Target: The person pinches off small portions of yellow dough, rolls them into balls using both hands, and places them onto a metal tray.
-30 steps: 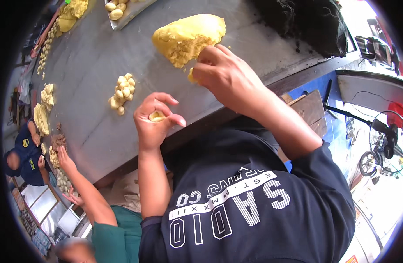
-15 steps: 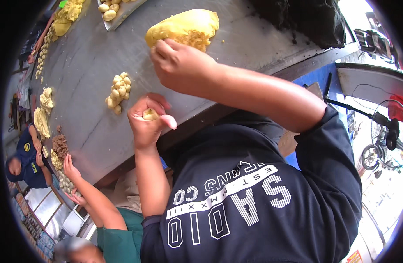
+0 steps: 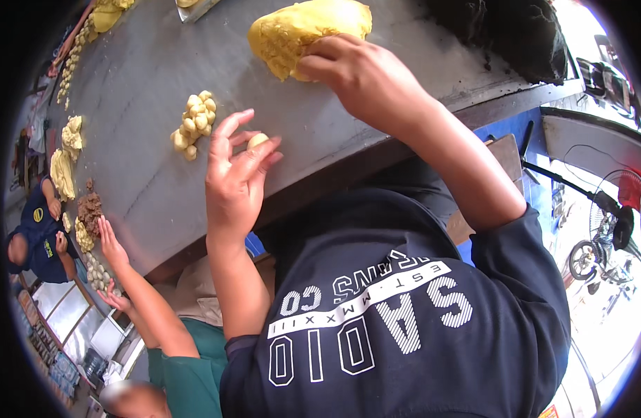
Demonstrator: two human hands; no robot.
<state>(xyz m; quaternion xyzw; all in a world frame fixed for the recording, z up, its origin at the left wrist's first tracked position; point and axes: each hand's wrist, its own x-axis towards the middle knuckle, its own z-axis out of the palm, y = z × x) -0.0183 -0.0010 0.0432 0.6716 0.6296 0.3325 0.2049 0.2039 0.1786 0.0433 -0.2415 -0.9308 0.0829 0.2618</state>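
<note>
My left hand (image 3: 233,164) is raised over the table's near edge with a small pale-yellow dough ball (image 3: 258,141) held among its bent fingers. Farther off to the right, my right hand (image 3: 359,73) presses its closed fingertips into the near side of a large yellow dough lump (image 3: 306,31). Whether a piece is pinched off there is hidden by the fingers. Just left of my left hand lies a pile of small dough balls (image 3: 195,122) on the grey metal table (image 3: 150,167).
A black, rough-textured mass (image 3: 508,35) sits at the far right. A tray corner (image 3: 195,10) shows at the top. Along the left lie yellow dough pieces (image 3: 61,171) and a brown crumbly heap (image 3: 90,209). A co-worker in a green sleeve (image 3: 188,362) reaches in at lower left.
My right hand has shifted from the lump's left end to its near right side. My left fingers have uncurled somewhat, and the ball has moved from the palm towards the fingertips.
</note>
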